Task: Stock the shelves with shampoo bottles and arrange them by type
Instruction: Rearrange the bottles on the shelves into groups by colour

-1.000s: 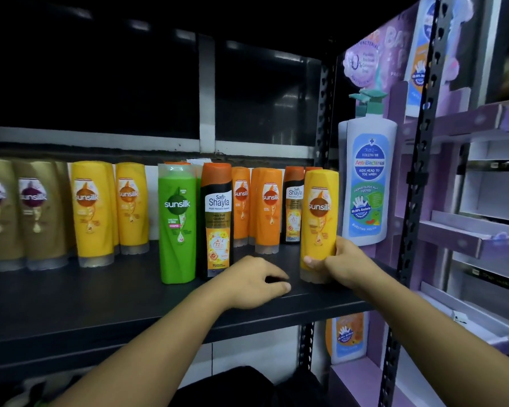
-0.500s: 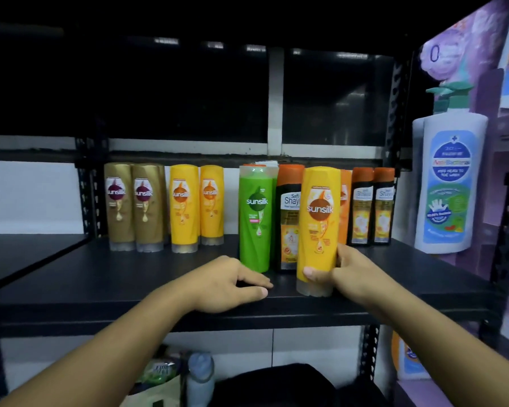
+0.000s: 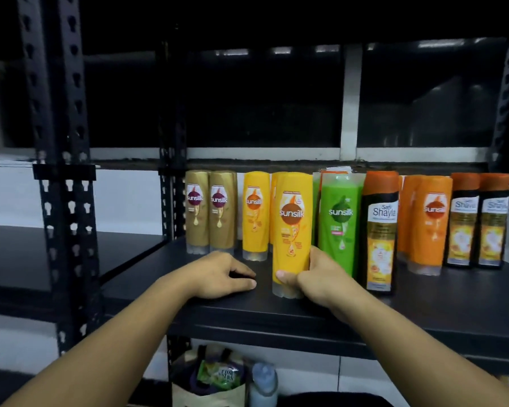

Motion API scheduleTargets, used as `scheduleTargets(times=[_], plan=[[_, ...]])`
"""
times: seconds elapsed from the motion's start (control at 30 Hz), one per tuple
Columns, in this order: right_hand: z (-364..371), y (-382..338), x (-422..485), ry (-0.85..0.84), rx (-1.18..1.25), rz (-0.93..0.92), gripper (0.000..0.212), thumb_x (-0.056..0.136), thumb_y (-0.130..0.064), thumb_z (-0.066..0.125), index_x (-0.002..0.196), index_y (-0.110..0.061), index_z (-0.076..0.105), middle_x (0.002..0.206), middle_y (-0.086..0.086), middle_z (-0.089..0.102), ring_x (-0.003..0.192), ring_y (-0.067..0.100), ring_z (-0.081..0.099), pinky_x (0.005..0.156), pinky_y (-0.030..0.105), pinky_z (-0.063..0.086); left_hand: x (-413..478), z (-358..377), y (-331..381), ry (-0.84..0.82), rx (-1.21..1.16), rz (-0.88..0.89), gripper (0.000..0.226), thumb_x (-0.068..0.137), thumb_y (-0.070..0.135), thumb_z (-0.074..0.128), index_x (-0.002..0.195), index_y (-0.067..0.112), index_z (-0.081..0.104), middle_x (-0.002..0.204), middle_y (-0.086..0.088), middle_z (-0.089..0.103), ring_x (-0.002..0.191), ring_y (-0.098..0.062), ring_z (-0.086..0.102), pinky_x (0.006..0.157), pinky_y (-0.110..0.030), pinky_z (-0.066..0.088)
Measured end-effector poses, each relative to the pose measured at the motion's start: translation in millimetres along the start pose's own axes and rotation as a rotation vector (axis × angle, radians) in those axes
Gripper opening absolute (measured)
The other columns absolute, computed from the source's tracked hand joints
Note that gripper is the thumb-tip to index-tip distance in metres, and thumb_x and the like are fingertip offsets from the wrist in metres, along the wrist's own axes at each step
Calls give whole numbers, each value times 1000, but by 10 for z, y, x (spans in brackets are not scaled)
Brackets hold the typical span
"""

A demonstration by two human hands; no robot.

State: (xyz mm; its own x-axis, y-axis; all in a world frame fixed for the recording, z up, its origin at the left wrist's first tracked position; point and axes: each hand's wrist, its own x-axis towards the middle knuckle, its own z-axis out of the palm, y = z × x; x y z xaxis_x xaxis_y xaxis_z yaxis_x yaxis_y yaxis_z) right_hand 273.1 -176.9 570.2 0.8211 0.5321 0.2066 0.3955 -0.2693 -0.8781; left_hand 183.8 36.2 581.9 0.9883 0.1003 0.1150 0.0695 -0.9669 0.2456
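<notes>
My right grip (image 3: 315,277) pinches the yellow bottle (image 3: 293,224) low, upright at the shelf (image 3: 423,304) front beside the green bottle (image 3: 340,221); my left grip (image 3: 221,274) rests loose, empty. Held so low, it may tip into neighbours.

The held yellow Sunsilk bottle (image 3: 293,227) hides most of the rear yellow bottle (image 3: 274,201) behind it, the right hand (image 3: 315,277) covers its lower right side, and the small print on its label (image 3: 291,242) is blurred beyond reading.
</notes>
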Motion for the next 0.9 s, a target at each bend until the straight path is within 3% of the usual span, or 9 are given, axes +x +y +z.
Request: scheduleTargets(times=[0.13,0.27,0.3,0.4,0.47,0.57,0.7,0.8,0.9], plan=[[211,-9,418,77,-11,35,44,81,-24,84,117,-27,59,111,-2,69,101,20,65,95,41,54,247,-16,-162,88,8,-97,42,93,56,64,125,30,73,128,11,69,116,-9,61,102,-33,50],[334,63,767,164,-10,37,51,80,-26,83,122,-19,55,117,4,66,105,26,63,95,47,54,488,-12,-209,297,-115,-162,32,87,57,71,87,25,77,85,7,71,84,-10,65,72,-30,53],[350,74,835,180,-4,37,53,81,-25,82,124,-17,53,118,6,65,105,26,63,94,46,55,542,-8,-212,346,-165,-188,32,85,55,73,85,24,75,82,5,70,82,-11,65,70,-31,53],[352,69,993,188,19,55,53,86,-17,79,129,-12,48,119,8,61,99,25,59,72,32,52,650,-3,-188,423,-252,-279,43,83,51,78,101,13,70,98,-3,70,91,-17,65,84,-37,57],[346,70,1073,191,23,77,53,88,-16,76,131,-10,44,120,10,60,95,24,57,67,30,48,721,-18,-208,413,-307,-291,41,83,50,80,101,18,64,99,1,66,90,-14,61,79,-33,54],[369,93,1124,217,-54,89,58,90,-21,74,135,-8,39,127,13,54,104,27,56,83,40,50,838,-63,-250,386,-381,-288,49,80,52,82,111,17,65,107,3,66,89,-9,61,70,-26,47],[408,150,1135,292,-161,58,65,88,-22,76,138,-6,37,137,16,40,123,35,51,103,46,46,930,23,-237,445,-447,-273,49,83,46,82,120,17,65,110,5,68,96,-12,62,78,-27,47],[418,183,1159,335,-158,12,66,84,-18,79,136,-7,39,137,16,45,125,36,51,105,49,45,950,99,-210,517,-417,-265,48,88,43,78,126,17,62,100,3,68,95,-16,65,79,-30,50],[432,200,1186,358,-147,-34,59,82,-16,80,128,-11,43,132,13,55,119,35,56,101,50,48,973,111,-232,581,-370,-243,40,91,40,74,119,13,63,90,-1,73,88,-18,68,79,-35,55]])
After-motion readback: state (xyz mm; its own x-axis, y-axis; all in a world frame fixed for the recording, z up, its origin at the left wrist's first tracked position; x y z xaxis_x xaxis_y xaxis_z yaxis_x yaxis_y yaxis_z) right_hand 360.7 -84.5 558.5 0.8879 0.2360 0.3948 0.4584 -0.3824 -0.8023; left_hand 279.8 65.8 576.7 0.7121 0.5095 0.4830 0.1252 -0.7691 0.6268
